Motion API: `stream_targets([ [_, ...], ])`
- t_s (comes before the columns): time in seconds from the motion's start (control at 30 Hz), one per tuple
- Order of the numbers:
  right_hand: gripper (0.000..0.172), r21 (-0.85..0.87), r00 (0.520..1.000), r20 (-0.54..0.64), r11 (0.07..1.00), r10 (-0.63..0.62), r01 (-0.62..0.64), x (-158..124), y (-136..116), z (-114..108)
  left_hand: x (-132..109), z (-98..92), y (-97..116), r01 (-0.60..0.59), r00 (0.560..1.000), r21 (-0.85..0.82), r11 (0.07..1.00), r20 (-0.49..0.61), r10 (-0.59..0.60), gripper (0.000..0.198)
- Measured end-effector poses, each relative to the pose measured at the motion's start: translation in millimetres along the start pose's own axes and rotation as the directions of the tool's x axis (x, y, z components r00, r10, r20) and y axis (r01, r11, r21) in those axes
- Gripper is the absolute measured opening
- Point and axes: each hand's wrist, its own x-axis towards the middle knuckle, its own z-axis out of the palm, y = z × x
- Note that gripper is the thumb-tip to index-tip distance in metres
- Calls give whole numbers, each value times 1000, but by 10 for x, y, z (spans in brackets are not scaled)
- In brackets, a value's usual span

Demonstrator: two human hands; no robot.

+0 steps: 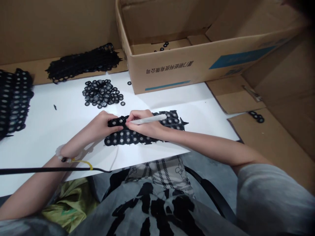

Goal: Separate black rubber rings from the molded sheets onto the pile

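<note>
A black sheet of joined round pieces with pale centres (128, 139) lies on the white table surface, its rows running left to right. My left hand (102, 123) grips the sheet's upper left end, thumb below and fingers above. In my right hand (144, 124) is a white pen-like tool (150, 120), held as one holds a pen. Its tip points down-left at the sheet's upper rows, close to my left fingers. The exact contact of the tip is hidden by my fingers. Behind the sheet sits a pile of loose black rings (100, 93).
A large cardboard box (169, 70) stands behind, with several small rings inside. More black sheets (16, 101) are stacked at far left. Black webbed strips (83, 64) lie at the back. A few rings (256, 116) rest on cardboard at right. A black cable (49, 170) crosses my left forearm.
</note>
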Motion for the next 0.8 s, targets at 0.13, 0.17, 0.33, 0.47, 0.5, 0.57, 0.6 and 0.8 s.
stream_targets([
  [0.13,8,6,1000,1,1000,19,-19,3,7,0,7,-1,17,11,1000,12,1000,-23,-11,38],
  [0.17,8,2,1000,2,1000,22,-22,2,5,-1,7,-2,18,24,999,12,1000,-24,-24,37],
  [0.33,11,-13,1000,8,1000,28,-27,9,-11,-5,-7,16,10,96,995,31,995,-38,-95,35],
  [0.47,12,-38,999,16,999,37,-36,11,-18,2,-15,31,27,124,992,46,991,-31,-122,33],
  [0.5,12,-50,999,18,998,40,-39,10,-20,7,-14,32,35,124,992,49,991,-23,-123,34],
  [0.57,11,-73,999,22,996,45,-43,9,-24,21,-10,28,48,121,993,40,992,-7,-121,34],
  [0.6,10,-84,999,21,996,46,-44,7,-26,29,-7,25,50,120,993,25,992,-1,-120,35],
  [0.8,10,-109,1000,-17,994,14,-16,-1,-25,67,7,-12,18,136,990,-158,978,61,-128,39],
])
